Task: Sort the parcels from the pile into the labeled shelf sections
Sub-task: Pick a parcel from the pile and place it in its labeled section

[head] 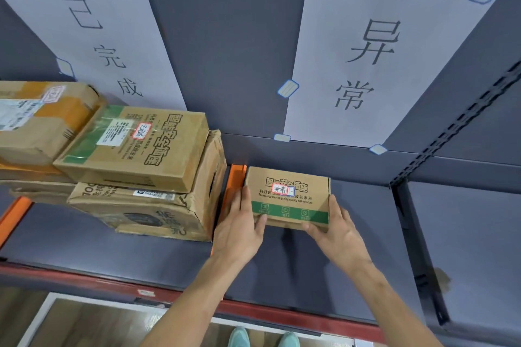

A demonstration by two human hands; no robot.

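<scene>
Leftmost, at the middle left of the frame, a stack of cardboard parcels (132, 149) sat on the grey shelf (366, 248), below a white paper sign (93, 36) bearing three large characters. Just right of the stack, an orange divider (236, 177) split the shelf.

Beside the divider, at frame centre, was a small cardboard parcel (290, 197). Its long axis ran left to right, with the printed top up and the green band toward the person.

The left hand (239, 228) held its left end, fingers lying along the side and thumb pinching the near edge. The right hand (338, 231) gripped the right end the same way. Whether the parcel rested on the shelf could not be told.

At upper right hung a second paper sign (366, 65) with two characters.
</scene>
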